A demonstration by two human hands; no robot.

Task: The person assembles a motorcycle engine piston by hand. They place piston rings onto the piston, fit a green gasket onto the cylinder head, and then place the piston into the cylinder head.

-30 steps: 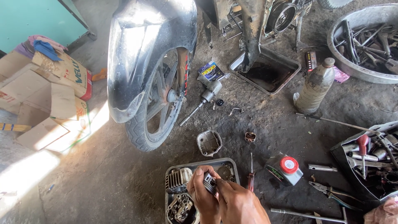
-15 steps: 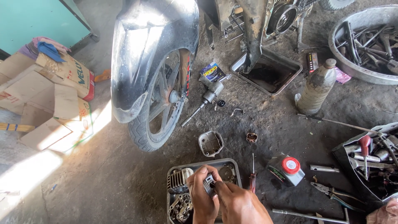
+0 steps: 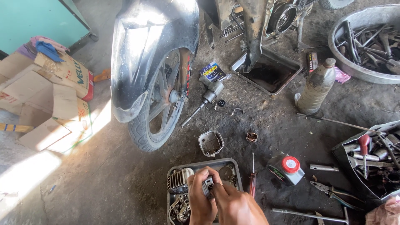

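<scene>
Both hands meet low in the view, directly above a grey metal tray (image 3: 238, 164) that sits on the dirty concrete floor. The left hand (image 3: 201, 200) curls its fingers around a small ribbed metal part (image 3: 207, 186), thumb and fingertips pinching it from the left, while the right hand (image 3: 237, 206) closes against the same part from the right and below. The part looks like a short cylinder with its long axis running roughly left to right between the 2 palms, though the fingers hide most of it. It sits nearer the left hand, which wraps more of it, and it is held above the tray.

Inside the tray, left of the hands, lies a finned engine cylinder (image 3: 178, 180), with a cylinder head (image 3: 180, 207) below it. A red-handled screwdriver (image 3: 252, 183) lies just right of the tray, and a small engine cover (image 3: 210, 143) rests beyond it, near the motorcycle's front wheel (image 3: 156, 112).
</scene>
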